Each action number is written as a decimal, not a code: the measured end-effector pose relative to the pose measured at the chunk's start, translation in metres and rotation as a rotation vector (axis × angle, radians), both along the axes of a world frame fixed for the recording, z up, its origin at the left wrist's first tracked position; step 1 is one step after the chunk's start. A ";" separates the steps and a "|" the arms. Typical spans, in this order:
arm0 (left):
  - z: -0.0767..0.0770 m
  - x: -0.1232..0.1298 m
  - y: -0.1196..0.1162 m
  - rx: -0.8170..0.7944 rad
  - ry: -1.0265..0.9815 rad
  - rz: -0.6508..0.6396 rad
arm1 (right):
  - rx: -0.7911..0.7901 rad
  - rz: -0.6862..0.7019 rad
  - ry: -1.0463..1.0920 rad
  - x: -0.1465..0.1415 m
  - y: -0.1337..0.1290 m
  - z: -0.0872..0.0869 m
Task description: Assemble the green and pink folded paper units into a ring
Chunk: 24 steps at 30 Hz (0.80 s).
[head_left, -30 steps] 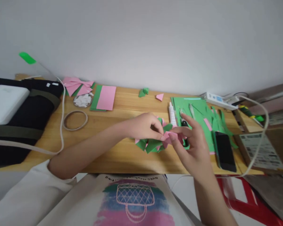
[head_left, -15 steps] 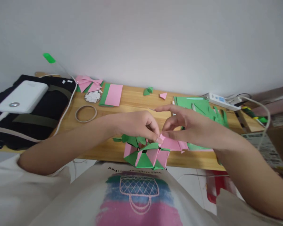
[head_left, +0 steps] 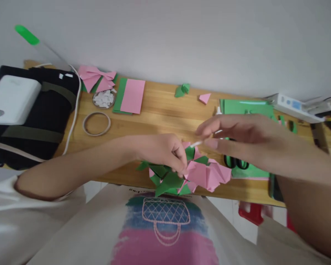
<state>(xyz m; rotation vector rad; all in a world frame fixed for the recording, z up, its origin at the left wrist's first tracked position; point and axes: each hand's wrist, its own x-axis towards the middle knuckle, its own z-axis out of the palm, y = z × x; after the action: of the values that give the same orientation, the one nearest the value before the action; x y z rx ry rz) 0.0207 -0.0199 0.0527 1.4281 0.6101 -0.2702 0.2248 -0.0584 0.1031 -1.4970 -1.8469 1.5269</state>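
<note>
My left hand (head_left: 165,152) pinches the upper edge of a pink and green folded-paper construction (head_left: 197,173) close to my body, near the table's front edge. Its green folds lie mostly on the left and its pink folds on the right. Just above it hovers my right hand (head_left: 237,136), slightly blurred. At its thumb and fingertips is a thin white strip (head_left: 196,144), whose free end points down-left over the paper. Partly under that hand, scissors (head_left: 237,162) with dark looped handles lie on green paper.
A tape roll (head_left: 96,124), a dish of white scraps (head_left: 104,99) and stacked pink and green paper (head_left: 134,96) are on the left. Small green (head_left: 182,90) and pink (head_left: 204,98) folded pieces sit at the back. Green sheets (head_left: 246,107) and a power strip (head_left: 298,106) are on the right.
My right hand has lifted off the folded paper and moved right, with the white strip at its fingertips. The construction has been turned, showing more pink. The head view has shifted.
</note>
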 end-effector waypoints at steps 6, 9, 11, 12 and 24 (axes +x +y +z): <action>-0.005 0.009 0.009 -0.030 0.048 -0.019 | -0.182 0.287 -0.238 0.003 0.013 -0.003; -0.007 0.010 0.011 -0.021 0.023 -0.036 | -0.318 0.326 -0.288 0.006 0.017 -0.012; -0.007 0.011 0.012 0.003 0.021 -0.040 | -0.353 0.326 -0.287 0.007 0.018 -0.016; -0.007 0.011 0.013 0.012 0.021 -0.037 | -0.356 0.317 -0.283 0.006 0.019 -0.016; -0.009 0.010 0.012 -0.011 -0.068 -0.013 | -0.364 0.277 -0.361 0.006 0.016 -0.016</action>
<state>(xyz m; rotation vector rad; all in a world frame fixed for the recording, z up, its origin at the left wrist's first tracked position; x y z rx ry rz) 0.0310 -0.0078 0.0439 1.4251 0.5433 -0.2336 0.2306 -0.0419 0.0874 -1.8405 -2.1362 1.9071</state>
